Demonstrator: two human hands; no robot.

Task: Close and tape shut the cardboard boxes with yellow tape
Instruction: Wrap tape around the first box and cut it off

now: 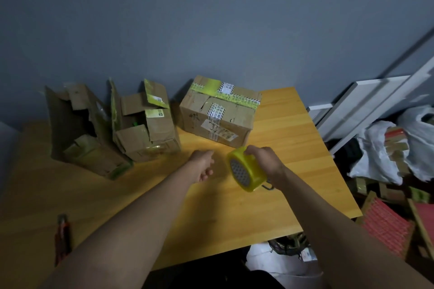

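Note:
Three cardboard boxes stand along the back of the wooden table (293, 143). The right box (218, 115) is closed, with yellow tape and printed tape across its top. The middle box (145, 129) has its flaps standing open. The left box (87, 134) is torn and gaping. My right hand (265, 159) grips a yellow tape roll (246, 169) just in front of the closed box, above the tabletop. My left hand (203, 164) hovers beside the roll to its left, fingers loosely curled, holding nothing.
A red-handled utility knife (62, 239) lies near the table's front left edge. White boards (366, 105), plastic bags (385, 155) and red packets (385, 225) crowd the floor to the right. A grey wall stands behind the boxes.

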